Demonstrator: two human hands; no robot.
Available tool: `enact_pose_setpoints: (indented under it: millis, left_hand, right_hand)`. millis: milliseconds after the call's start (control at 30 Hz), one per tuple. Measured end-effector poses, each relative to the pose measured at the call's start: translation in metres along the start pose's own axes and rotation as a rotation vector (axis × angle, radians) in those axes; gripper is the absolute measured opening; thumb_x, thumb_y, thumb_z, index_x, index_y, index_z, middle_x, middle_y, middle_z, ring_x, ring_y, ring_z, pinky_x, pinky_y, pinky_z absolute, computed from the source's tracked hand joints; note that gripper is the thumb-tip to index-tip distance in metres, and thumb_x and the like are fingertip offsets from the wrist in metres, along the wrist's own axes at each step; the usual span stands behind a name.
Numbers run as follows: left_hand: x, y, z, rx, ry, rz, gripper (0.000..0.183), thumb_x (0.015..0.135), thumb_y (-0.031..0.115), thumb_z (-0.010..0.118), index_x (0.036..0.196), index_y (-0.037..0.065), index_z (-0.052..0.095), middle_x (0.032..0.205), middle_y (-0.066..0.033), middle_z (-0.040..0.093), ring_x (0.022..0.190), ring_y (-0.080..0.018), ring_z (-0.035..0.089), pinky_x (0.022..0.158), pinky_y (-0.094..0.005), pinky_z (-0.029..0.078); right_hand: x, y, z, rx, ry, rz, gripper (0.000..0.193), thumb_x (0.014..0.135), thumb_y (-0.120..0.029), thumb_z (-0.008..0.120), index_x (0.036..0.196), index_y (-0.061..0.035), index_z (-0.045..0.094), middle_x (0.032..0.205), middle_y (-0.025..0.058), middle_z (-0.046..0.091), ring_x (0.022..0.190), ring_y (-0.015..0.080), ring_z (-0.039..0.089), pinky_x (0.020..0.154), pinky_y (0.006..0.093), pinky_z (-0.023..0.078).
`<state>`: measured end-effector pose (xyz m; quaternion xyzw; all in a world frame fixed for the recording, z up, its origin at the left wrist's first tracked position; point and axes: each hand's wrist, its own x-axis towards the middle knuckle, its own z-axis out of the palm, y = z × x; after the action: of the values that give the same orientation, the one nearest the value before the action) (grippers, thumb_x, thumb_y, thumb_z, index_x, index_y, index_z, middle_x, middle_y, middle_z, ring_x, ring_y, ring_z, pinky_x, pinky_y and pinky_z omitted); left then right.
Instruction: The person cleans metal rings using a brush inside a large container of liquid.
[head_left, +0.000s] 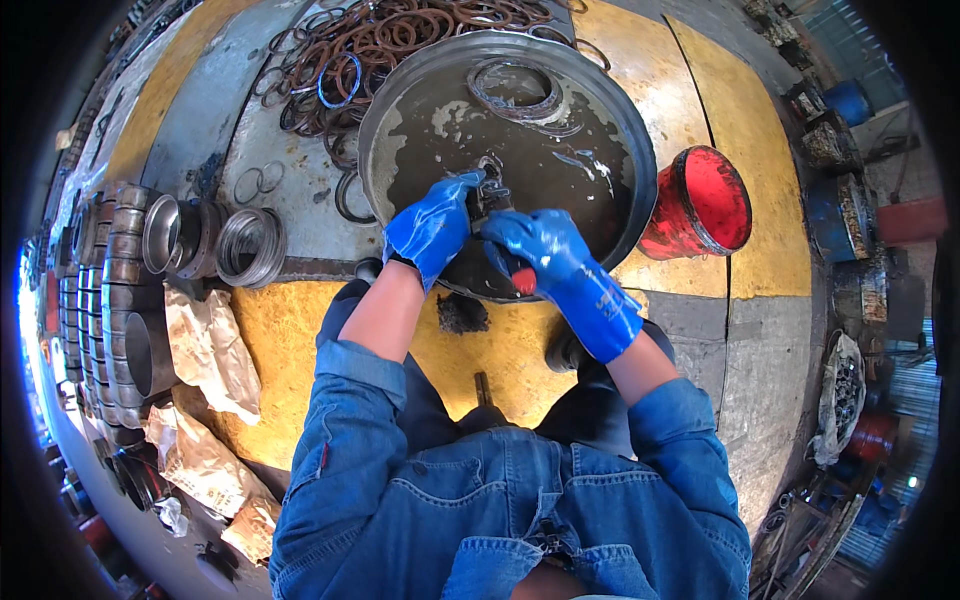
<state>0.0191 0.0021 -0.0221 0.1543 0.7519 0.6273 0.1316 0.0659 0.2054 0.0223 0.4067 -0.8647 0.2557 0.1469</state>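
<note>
Both hands wear blue rubber gloves over a wide round metal basin (640, 170) of dark, murky liquid. My left hand (432, 225) is closed on a small dark metal part (489, 185) with a rounded end, held above the liquid. My right hand (545, 245) is wrapped round a tool (523, 281) whose red handle end shows below the fist. The tool's other end meets the metal part, but its shape is mostly hidden. Several metal rings (515, 90) lie at the basin's far side, partly in the liquid.
A large heap of rusty rings (400, 35) lies behind the basin. A red bucket (715, 200) stands to its right. Left are stacked metal rings (250, 248), metal cylinders (125, 290) and crumpled brown paper (210, 350). Drums and parts line the right edge.
</note>
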Motion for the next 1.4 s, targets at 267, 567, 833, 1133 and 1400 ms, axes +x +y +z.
enact_pose_setpoints:
  millis: [267, 567, 833, 1133, 1400]
  left_hand:
    - [-0.003, 0.002, 0.001, -0.074, 0.031, -0.014, 0.032, 0.105, 0.011, 0.046, 0.128, -0.002, 0.065, 0.117, -0.0144, 0.073, 0.104, -0.0225, 0.071, 0.095, -0.0328, 0.056]
    - [0.015, -0.027, 0.002, -0.422, 0.270, -0.405, 0.037, 0.101, 0.022, 0.059, 0.128, -0.002, 0.062, 0.109, -0.0146, 0.075, 0.091, -0.0219, 0.071, 0.080, -0.0318, 0.055]
    - [0.016, -0.007, 0.000, -0.200, 0.185, -0.332, 0.035, 0.100, 0.023, 0.062, 0.127, 0.001, 0.063, 0.096, -0.0070, 0.073, 0.064, -0.0092, 0.059, 0.059, -0.0227, 0.043]
    - [0.023, -0.007, -0.025, -0.233, 0.132, -0.221, 0.033, 0.103, 0.025, 0.061, 0.125, 0.001, 0.065, 0.086, -0.0040, 0.069, 0.057, -0.0078, 0.052, 0.053, -0.0232, 0.040]
    - [0.030, -0.016, -0.035, -0.790, 0.188, -0.177, 0.041, 0.105, 0.039, 0.060, 0.131, 0.007, 0.062, 0.076, 0.0067, 0.058, 0.048, -0.0037, 0.038, 0.047, -0.0237, 0.029]
  right_hand:
    - [-0.045, 0.002, 0.013, 0.104, -0.158, 0.082, 0.024, 0.082, -0.013, 0.071, 0.106, -0.0169, 0.070, 0.095, 0.0089, 0.073, 0.071, 0.0336, 0.070, 0.061, 0.0435, 0.057]
    - [-0.053, 0.064, 0.047, 0.151, -0.345, 0.620, 0.016, 0.080, -0.020, 0.074, 0.096, -0.0206, 0.076, 0.093, 0.0148, 0.074, 0.089, 0.0356, 0.071, 0.076, 0.0447, 0.057]
    - [-0.030, 0.064, -0.002, 1.157, 0.665, 1.233, 0.030, 0.095, -0.027, 0.072, 0.117, -0.0060, 0.073, 0.088, 0.0069, 0.074, 0.076, 0.0176, 0.070, 0.071, 0.0313, 0.056]
    - [-0.018, 0.086, -0.023, 1.349, 0.715, 1.262, 0.027, 0.097, -0.023, 0.066, 0.115, -0.0030, 0.072, 0.093, 0.0071, 0.070, 0.084, 0.0165, 0.066, 0.075, 0.0301, 0.054]
    - [-0.087, 0.113, 0.067, 1.330, 0.685, 1.207, 0.020, 0.092, -0.018, 0.071, 0.103, -0.0023, 0.074, 0.086, 0.0098, 0.072, 0.075, 0.0199, 0.068, 0.067, 0.0317, 0.054]
